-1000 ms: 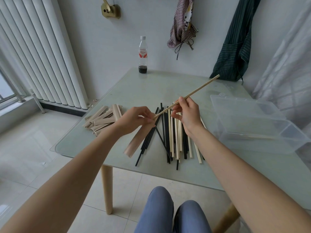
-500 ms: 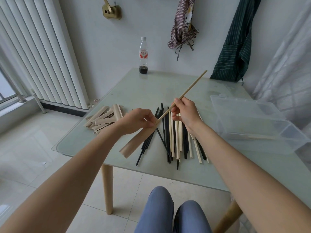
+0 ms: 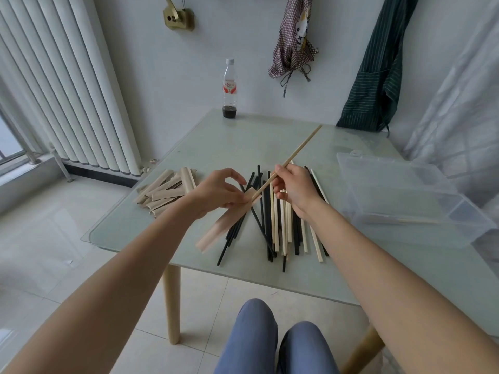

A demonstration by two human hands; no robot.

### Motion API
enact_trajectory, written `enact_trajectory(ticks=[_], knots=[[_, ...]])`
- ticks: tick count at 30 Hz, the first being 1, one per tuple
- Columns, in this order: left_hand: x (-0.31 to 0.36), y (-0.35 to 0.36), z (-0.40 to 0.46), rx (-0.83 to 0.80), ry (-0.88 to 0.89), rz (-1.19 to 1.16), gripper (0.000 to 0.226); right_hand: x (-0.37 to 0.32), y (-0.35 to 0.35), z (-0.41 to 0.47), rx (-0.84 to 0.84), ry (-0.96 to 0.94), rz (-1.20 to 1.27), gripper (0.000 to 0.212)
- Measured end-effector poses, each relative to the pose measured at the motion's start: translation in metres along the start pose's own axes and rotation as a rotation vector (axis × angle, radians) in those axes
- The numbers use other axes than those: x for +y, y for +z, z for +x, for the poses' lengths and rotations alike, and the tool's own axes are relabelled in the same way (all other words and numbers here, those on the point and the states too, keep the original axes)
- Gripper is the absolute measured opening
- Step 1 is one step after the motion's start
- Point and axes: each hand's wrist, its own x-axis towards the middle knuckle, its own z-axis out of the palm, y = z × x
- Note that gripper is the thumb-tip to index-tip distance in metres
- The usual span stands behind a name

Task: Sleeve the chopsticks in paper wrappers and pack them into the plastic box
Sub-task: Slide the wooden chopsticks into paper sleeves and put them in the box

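Only printed matter in view: the label on the plastic bottle point(image 3: 229, 89) at the far edge of the counter point(image 3: 205, 147), red characters and a red mark on white. Too small and blurred to read. No other text, numbers or signs legible.

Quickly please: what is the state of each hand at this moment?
Left hand: holding the tan paper wrapper at its upper, open end.
Right hand: holding the light wooden chopstick, whose tip is at the wrapper's mouth.
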Motion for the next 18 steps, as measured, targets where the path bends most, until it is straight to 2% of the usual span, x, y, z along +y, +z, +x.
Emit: enact_trajectory(ticks=[7,9,12,18], knots=[[0.002,0.000,0.001,0.061,0.026,-0.030,0.022,0.000,0.001,-0.011,-0.185,0.113,-0.046,0.017],[0.003,-0.002,-0.001,0.054,0.022,-0.002,0.020,-0.001,0.001,-0.010,-0.127,0.102,0.000,0.019],[0.003,-0.006,-0.002,0.040,0.012,0.026,0.019,-0.002,-0.004,-0.003,0.056,0.075,0.160,0.012],[0.003,-0.004,0.000,0.089,0.022,0.037,0.017,-0.001,0.002,-0.009,-0.099,0.136,0.084,0.007]])
